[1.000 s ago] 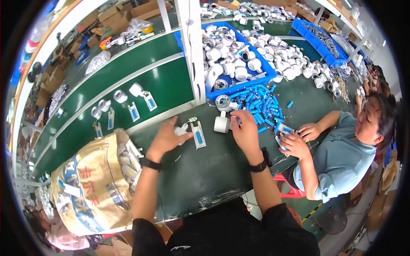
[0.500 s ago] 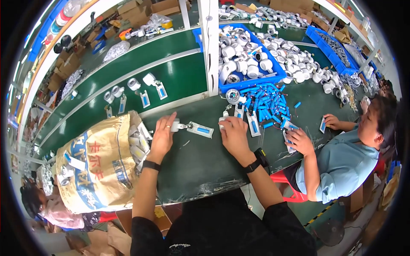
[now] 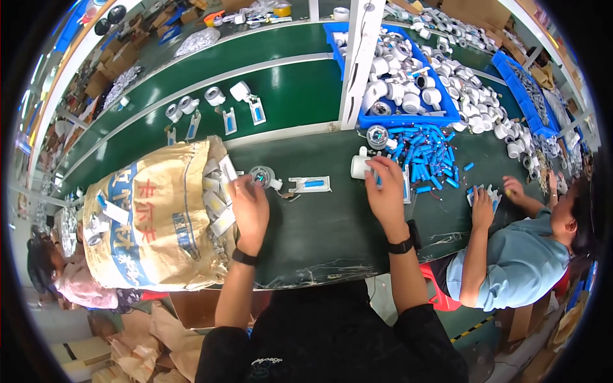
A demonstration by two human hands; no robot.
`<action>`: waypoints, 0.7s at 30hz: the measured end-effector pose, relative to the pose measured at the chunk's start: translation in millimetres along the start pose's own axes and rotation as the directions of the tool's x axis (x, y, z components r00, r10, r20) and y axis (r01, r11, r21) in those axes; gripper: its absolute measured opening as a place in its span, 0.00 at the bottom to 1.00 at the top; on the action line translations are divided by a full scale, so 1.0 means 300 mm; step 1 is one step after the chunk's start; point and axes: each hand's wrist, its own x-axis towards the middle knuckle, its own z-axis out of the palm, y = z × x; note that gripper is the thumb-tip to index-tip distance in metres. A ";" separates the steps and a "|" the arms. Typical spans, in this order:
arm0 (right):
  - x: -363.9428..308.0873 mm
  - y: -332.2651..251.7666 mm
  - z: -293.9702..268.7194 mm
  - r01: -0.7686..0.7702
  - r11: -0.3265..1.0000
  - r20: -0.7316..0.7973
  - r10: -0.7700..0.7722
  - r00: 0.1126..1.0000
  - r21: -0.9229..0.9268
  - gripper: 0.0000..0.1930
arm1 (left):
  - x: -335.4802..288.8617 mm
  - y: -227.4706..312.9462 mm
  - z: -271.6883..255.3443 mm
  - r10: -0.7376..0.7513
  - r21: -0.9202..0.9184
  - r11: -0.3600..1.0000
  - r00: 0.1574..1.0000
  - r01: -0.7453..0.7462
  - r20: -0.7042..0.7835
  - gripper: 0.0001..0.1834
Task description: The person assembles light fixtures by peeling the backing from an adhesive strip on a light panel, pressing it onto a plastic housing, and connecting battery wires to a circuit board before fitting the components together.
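Observation:
My left hand (image 3: 251,209) has its thumb and fingers apart beside a round white housing (image 3: 262,175); the thumb side overlaps its rim. The housing lies with its circuit side up, and wires run from it to a white rectangular holder with a blue battery cell (image 3: 313,184). With curled fingers, my right hand (image 3: 387,195) grips a white cylindrical housing (image 3: 361,166) at its right side. Part of another white holder (image 3: 407,184) shows beyond that hand. Behind it sits one more round housing (image 3: 377,136) with its circuit showing.
Loose blue cells (image 3: 424,153) are heaped right of centre. A blue crate (image 3: 408,119) of white housings stands behind a white post (image 3: 361,64). At left leans a yellow woven sack (image 3: 153,217) of white parts. A co-worker (image 3: 523,249) handles parts at right.
The view has shifted, moving the table scene. The housing by my left hand now lies circuit side up. My right hand's white housing shows more fully. The co-worker's hands have moved.

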 end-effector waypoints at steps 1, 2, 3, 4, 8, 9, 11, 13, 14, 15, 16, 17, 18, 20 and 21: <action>0.007 0.010 -0.013 -0.001 1.000 -0.007 0.001 1.000 -0.008 0.12 | -0.011 0.005 -0.015 -0.005 0.004 1.000 1.000 0.005 0.001 0.13; 0.014 0.014 -0.029 -0.067 0.998 0.002 0.067 0.998 0.021 0.11 | -0.019 0.012 -0.033 -0.286 -0.194 0.928 0.942 0.318 0.176 0.15; 0.021 0.014 -0.044 -0.131 0.990 0.017 0.130 0.991 0.051 0.11 | -0.036 0.011 -0.050 -0.493 -0.317 0.722 0.779 0.614 0.386 0.19; 0.028 0.027 -0.053 -0.132 0.990 0.027 0.131 0.991 0.053 0.11 | -0.067 -0.017 -0.045 -0.459 -0.441 0.669 0.800 0.598 0.387 0.25; 0.063 0.114 -0.078 -0.139 0.990 -0.031 0.139 0.990 0.017 0.11 | -0.100 -0.023 -0.084 -0.479 -0.369 0.434 0.557 0.822 0.678 0.29; 0.075 0.132 -0.081 -0.149 0.989 -0.071 0.148 0.987 -0.016 0.11 | -0.093 -0.004 -0.072 -0.484 -0.370 0.432 0.558 0.822 0.674 0.29; 0.107 0.160 -0.078 -0.149 0.989 -0.063 0.148 0.987 -0.022 0.13 | -0.080 0.044 -0.026 -0.408 -0.364 0.380 0.507 0.850 0.759 0.32; 0.135 0.183 -0.071 -0.146 0.975 -0.030 0.143 0.989 -0.166 0.16 | -0.049 0.027 0.020 -0.412 -0.387 0.400 0.540 0.831 0.734 0.33; 0.141 0.198 -0.068 -0.107 0.977 0.001 0.109 0.994 -0.184 0.20 | -0.024 0.011 0.028 -0.465 -0.360 0.491 0.588 0.793 0.662 0.33; 0.146 0.206 -0.069 -0.105 0.976 -0.003 0.107 0.994 -0.189 0.20 | -0.002 -0.012 0.035 -0.506 -0.320 0.575 0.634 0.753 0.585 0.34; 0.149 0.209 -0.069 -0.112 0.979 0.018 0.117 0.993 -0.169 0.22 | 0.025 -0.050 0.037 -0.505 -0.269 0.613 0.630 0.743 0.589 0.34; 0.154 0.214 -0.067 -0.120 0.981 0.039 0.127 0.991 -0.149 0.23 | 0.047 -0.081 0.041 -0.508 -0.244 0.633 0.633 0.734 0.585 0.33; 0.154 0.243 -0.058 -0.089 0.979 0.054 0.101 0.993 -0.182 0.24 | 0.074 -0.106 0.042 -0.484 -0.225 0.698 0.679 0.680 0.552 0.32; 0.155 0.273 -0.048 -0.104 0.975 0.078 0.121 0.990 -0.195 0.25 | 0.109 -0.129 0.041 -0.415 -0.128 0.833 0.760 0.539 0.500 0.30; 0.158 0.279 -0.035 -0.118 0.976 0.087 0.135 0.987 -0.183 0.26 | 0.114 -0.123 0.031 -0.374 -0.047 0.893 0.797 0.447 0.475 0.30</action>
